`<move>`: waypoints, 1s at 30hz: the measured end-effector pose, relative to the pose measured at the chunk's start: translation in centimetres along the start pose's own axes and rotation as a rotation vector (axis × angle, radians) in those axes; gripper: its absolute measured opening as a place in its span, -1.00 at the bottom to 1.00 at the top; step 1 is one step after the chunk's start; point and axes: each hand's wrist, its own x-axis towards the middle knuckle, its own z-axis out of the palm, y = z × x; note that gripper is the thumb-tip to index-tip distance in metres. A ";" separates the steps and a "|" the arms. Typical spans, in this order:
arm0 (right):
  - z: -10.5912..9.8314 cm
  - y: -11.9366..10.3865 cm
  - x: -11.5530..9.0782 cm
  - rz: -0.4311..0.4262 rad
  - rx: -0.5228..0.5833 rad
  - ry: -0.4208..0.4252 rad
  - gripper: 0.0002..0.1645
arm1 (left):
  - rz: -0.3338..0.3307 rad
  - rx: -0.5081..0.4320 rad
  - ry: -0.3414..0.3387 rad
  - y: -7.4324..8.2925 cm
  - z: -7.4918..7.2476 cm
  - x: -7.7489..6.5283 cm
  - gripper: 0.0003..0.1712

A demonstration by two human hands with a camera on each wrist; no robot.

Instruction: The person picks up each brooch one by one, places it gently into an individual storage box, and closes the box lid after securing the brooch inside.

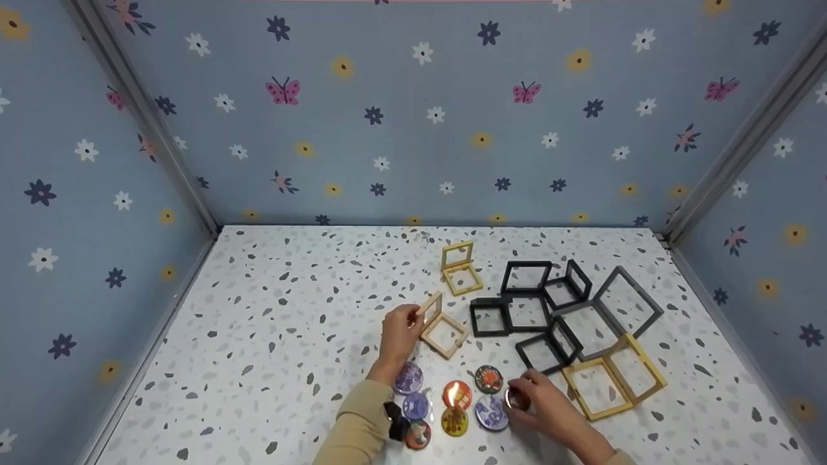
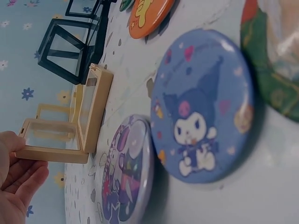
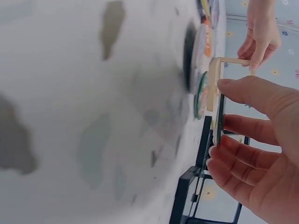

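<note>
My left hand [image 1: 399, 332] pinches the upright lid of a beige hinged display frame [image 1: 436, 347], whose lower half rests on the table. In the left wrist view the thumb and fingers grip the corner of its clear-windowed lid [image 2: 51, 155]. My right hand [image 1: 546, 403] holds a round badge [image 1: 517, 398] by its rim, seen nearly edge-on in the right wrist view. Between the hands lie several round badges, among them a blue cartoon badge [image 2: 201, 107], a purple one [image 1: 408, 378], an orange one [image 1: 457, 392], a yellow one [image 1: 455, 422] and a green-rimmed one [image 1: 488, 379].
Several black frames [image 1: 490, 334] stand unfolded at centre right, with a grey frame [image 1: 630, 300] beside them. A larger gold frame [image 1: 597, 413] lies right of my right hand, and a small yellow frame [image 1: 466, 290] stands farther back. Flowered walls [image 1: 413, 161] enclose the speckled table [image 1: 271, 323].
</note>
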 end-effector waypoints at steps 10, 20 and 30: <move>0.1 -0.9 2.5 -0.003 0.065 -0.049 -0.59 | -0.001 0.006 0.004 0.1 -0.3 -0.6 -0.92; 1.2 -1.6 5.4 -0.004 0.048 0.010 -0.55 | -0.020 -0.010 0.002 0.1 -0.5 -0.9 -0.91; 2.1 -2.3 8.0 -0.027 0.051 0.092 -0.58 | 0.012 -0.011 0.013 0.0 -0.6 -1.1 -0.90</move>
